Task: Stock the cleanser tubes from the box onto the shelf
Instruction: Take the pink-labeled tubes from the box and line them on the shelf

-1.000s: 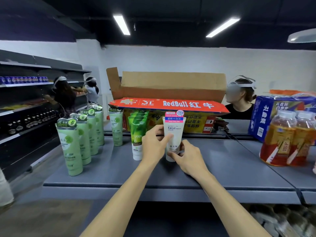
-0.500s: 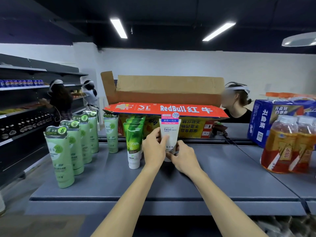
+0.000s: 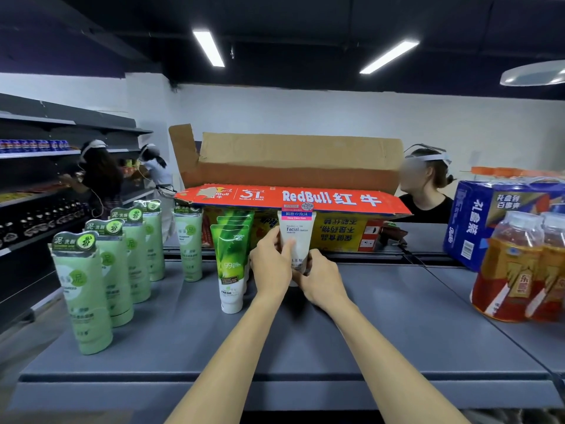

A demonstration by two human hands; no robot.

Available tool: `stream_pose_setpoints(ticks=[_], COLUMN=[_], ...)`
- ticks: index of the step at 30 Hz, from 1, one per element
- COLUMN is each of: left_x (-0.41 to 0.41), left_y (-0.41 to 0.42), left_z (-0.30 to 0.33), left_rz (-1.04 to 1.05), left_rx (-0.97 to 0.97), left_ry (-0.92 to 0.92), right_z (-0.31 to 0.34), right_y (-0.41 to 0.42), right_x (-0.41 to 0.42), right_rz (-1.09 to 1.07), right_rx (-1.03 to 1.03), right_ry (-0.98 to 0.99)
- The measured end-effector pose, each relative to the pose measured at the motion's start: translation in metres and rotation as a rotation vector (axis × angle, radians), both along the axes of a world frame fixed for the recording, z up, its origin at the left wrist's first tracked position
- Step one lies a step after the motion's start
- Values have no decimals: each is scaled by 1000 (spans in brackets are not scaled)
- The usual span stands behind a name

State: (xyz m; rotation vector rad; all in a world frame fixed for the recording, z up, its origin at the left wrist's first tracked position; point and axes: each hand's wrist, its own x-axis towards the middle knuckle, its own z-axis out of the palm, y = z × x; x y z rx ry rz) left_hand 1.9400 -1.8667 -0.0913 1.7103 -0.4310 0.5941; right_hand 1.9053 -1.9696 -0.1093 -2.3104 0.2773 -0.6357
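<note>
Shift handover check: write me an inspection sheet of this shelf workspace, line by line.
Surface: grey shelf, bare towards its front edge.
Job's things: white facial cleanser tube upright, held by both hands; green aloe tubes in a row beside it; pale green tubes lined up at left; open Red Bull box behind.
Clutter: orange drink bottles and blue pack at right.
Grippers: left hand and right hand both grip the white tube.
Cables: nothing seen.
Surroundings: three people with headsets, dark wall shelving at left, ceiling strip lights.
</note>
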Motion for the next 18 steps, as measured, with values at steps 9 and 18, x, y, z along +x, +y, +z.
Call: stream_pose_setpoints(ticks=[9,18], left_x=[12,11], left_y=[-4,-7], left_z=[0,-3], left_rz=[19,10], left_rx=[-19,-21], left_ry=[19,-13], right_z=[-3,-6], right_y=[-3,-3], right_x=[14,12], right_rz=[-6,3], right_rx=[-5,32], right_ry=[-24,-48])
